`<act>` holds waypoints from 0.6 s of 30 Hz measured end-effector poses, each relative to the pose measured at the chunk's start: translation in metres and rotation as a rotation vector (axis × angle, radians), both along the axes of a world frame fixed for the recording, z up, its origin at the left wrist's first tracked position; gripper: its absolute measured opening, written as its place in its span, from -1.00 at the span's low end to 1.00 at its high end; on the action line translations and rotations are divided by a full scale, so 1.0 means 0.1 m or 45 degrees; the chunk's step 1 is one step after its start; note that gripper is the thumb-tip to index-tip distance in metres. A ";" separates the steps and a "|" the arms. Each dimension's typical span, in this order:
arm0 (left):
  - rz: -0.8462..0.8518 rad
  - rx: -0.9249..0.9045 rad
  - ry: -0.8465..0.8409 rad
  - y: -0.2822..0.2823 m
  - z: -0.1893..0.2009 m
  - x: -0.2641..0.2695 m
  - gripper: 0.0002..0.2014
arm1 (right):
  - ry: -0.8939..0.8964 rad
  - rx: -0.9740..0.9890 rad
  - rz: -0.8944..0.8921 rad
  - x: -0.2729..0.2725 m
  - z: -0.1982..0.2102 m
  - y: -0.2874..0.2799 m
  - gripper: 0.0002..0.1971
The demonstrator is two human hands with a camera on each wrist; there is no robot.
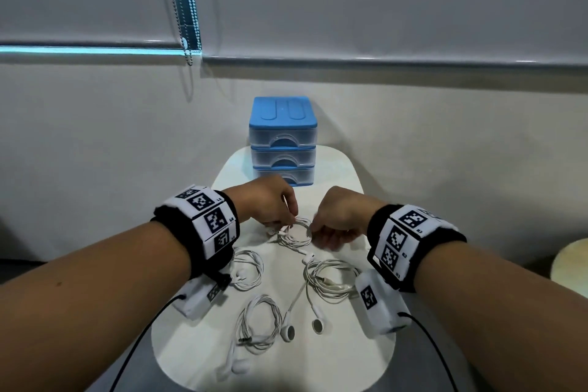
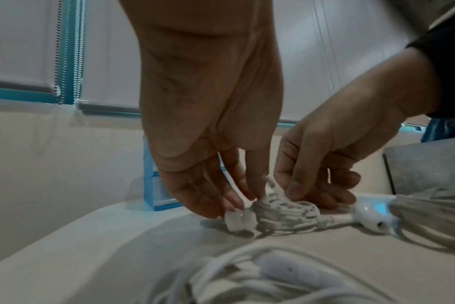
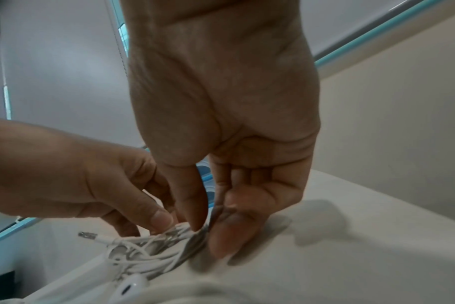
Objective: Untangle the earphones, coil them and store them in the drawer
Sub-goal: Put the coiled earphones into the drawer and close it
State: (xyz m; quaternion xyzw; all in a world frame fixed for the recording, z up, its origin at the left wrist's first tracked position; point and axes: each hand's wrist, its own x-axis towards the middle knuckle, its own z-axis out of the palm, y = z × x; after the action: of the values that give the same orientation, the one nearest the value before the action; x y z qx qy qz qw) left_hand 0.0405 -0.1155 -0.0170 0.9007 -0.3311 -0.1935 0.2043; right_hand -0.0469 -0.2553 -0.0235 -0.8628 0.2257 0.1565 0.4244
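— How will that thin white earphone cable bundle [image 1: 294,234] handle?

— Light, limp, springy I'd guess — take it by the loops, not the buds.

— Where is it?

— On the white rounded table [image 1: 356,175], before the blue-topped clear plastic drawer unit [image 1: 283,137], between both hands. Left hand [image 1: 270,200] pinches one side of the coil, right hand [image 1: 334,219] the other.

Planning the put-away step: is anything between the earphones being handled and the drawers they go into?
No object lies on the table between the earphone bundle, pinched by the left hand and right hand, and the drawer unit. However, all three drawers look closed.
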 end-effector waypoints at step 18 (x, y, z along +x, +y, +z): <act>0.619 -0.817 -0.029 0.22 0.22 0.28 -0.91 | -0.787 -0.192 -0.235 0.29 0.25 -0.24 -0.56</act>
State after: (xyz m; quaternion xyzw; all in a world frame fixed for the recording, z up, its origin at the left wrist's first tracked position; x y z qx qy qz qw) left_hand 0.0688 -0.0936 0.0046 0.8453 -0.1540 -0.0164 0.5114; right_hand -0.0175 -0.2789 0.0015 -0.8744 0.1744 -0.1690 0.4201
